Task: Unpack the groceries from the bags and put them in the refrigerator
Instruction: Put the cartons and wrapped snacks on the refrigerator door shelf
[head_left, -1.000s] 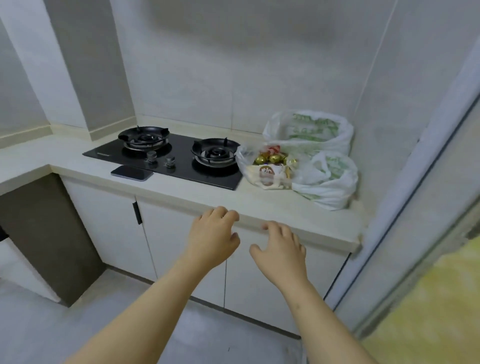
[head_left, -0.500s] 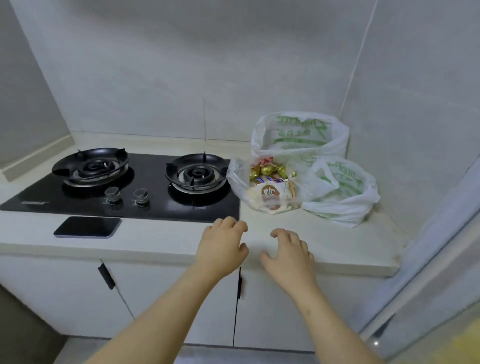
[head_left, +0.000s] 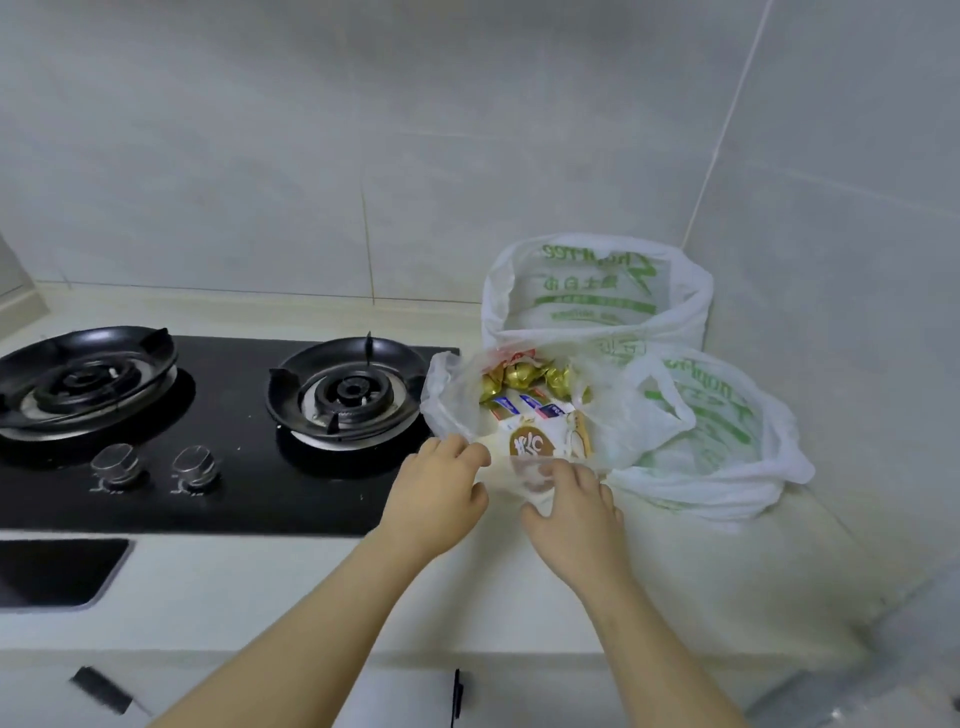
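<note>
A clear plastic bag (head_left: 451, 395) stands on the counter beside the stove. It holds gold-wrapped sweets (head_left: 519, 376), small blue-and-white packets and a white snack packet (head_left: 540, 441) with a brown round logo. My left hand (head_left: 441, 488) curls its fingers on the bag's near left edge. My right hand (head_left: 576, 514) pinches the plastic at the near front, with film over its fingertips. Two white bags with green print sit behind (head_left: 597, 291) and to the right (head_left: 727, 415); their contents are hidden. No refrigerator is in view.
A black two-burner gas stove (head_left: 234, 415) with two knobs fills the left of the cream counter (head_left: 675, 582). A dark phone (head_left: 52, 571) lies at the counter's front left. Tiled walls close the back and right. White cabinet doors hang below.
I have come closer to the counter. Both hands moved forward from the counter's front edge to the near side of the clear bag and closed on its plastic.
</note>
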